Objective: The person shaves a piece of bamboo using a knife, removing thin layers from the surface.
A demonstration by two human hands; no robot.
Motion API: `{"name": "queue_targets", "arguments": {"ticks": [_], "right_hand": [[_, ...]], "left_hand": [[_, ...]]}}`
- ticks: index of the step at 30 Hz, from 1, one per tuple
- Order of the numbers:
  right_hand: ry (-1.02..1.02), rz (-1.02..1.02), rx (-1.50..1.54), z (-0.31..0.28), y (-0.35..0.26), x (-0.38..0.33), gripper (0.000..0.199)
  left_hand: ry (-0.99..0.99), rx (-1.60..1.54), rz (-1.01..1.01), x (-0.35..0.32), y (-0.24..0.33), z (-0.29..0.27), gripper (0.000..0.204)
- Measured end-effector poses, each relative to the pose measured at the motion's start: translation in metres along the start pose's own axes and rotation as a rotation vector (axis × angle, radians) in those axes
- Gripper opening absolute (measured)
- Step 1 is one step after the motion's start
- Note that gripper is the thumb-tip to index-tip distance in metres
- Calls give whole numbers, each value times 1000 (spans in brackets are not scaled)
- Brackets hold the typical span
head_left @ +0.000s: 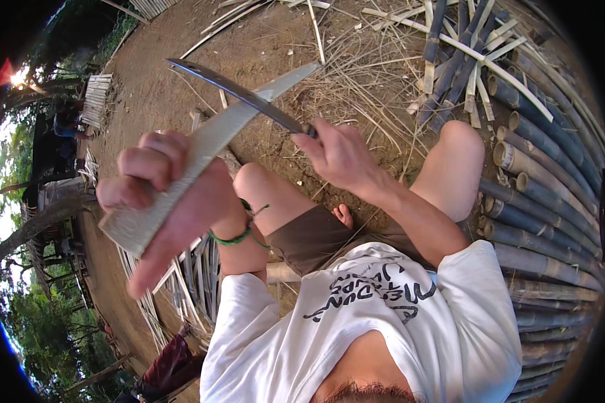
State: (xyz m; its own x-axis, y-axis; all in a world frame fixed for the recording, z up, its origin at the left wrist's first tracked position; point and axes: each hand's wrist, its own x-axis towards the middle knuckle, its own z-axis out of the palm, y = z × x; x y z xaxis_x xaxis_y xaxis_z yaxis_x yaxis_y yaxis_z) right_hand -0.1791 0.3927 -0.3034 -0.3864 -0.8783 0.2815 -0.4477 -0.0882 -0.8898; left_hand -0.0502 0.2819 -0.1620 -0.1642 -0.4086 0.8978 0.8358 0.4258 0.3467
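Note:
A long pale bamboo strip (212, 143) lies across the palm of my left hand (181, 185), with the fingers curled over its near edge and the thumb stretched out below. Its far part slants up and to the right, away from me. My right hand (339, 153) grips the dark handle of a knife (249, 97) with a long, slightly curved blade. The blade points up and to the left and crosses the strip toward its far part. Whether the cutting edge touches the strip, I cannot tell. Most of the handle is hidden in my right fist.
Stacked bamboo poles (544, 201) fill the right side. Split bamboo pieces (470, 60) lie crossed at the far right, beside thin shavings (363, 87) on the dirt ground (144, 67). More split strips (181, 289) lie left of my body. A dark red cloth (171, 363) is at lower left.

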Motion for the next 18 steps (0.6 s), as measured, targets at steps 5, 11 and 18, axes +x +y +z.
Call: {"name": "queue_targets", "arguments": {"ticks": [5,11,18], "right_hand": [[53,-112,-81,15,-18,0,51],[68,197,-167,0,74,-11,62],[-62,21,53,3,6,15,44]], "left_hand": [[-50,62,5,8,7,-9,91],[68,29,89,2,-4,8,85],[-57,95,10,6,8,-18,75]]}}
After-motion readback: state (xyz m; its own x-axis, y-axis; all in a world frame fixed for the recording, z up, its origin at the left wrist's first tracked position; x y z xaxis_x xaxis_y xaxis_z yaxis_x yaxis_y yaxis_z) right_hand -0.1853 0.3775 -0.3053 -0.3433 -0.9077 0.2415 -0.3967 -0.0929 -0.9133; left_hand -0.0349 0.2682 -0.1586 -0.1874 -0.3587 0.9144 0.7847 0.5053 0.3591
